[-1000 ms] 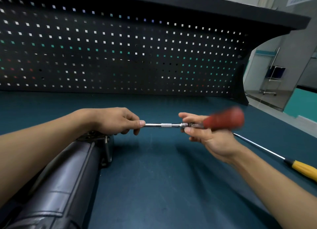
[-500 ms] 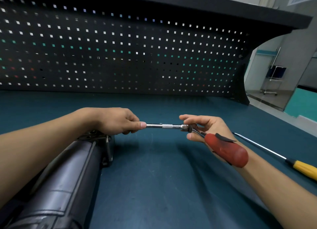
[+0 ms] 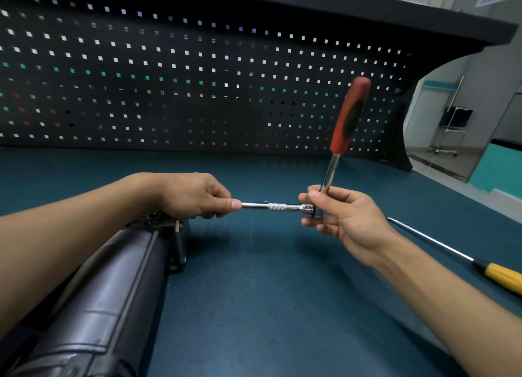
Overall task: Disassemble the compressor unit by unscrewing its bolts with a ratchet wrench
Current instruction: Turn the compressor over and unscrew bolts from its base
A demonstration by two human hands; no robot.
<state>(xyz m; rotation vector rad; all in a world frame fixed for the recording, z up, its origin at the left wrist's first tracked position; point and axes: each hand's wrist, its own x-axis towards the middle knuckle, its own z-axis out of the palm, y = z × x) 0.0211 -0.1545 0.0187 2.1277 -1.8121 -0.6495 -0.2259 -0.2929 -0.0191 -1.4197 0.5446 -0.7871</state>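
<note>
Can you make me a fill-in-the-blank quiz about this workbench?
The ratchet wrench has a ____ and black handle.
That handle points ____ from the right hand.
The screwdriver lying on the table has a ____ handle.
The compressor unit lies beneath the ____ forearm.
Missing: red, up, yellow, left.

- I read dim, even light, with soft shadows pooled on the dark teal bench mat (image 3: 282,306).
- Backlight glints through the black perforated metal back panel (image 3: 197,66), whose rows bow with wide-angle distortion.
- The red-and-black ratchet handle (image 3: 350,114) looks slightly motion-smeared to me.
</note>
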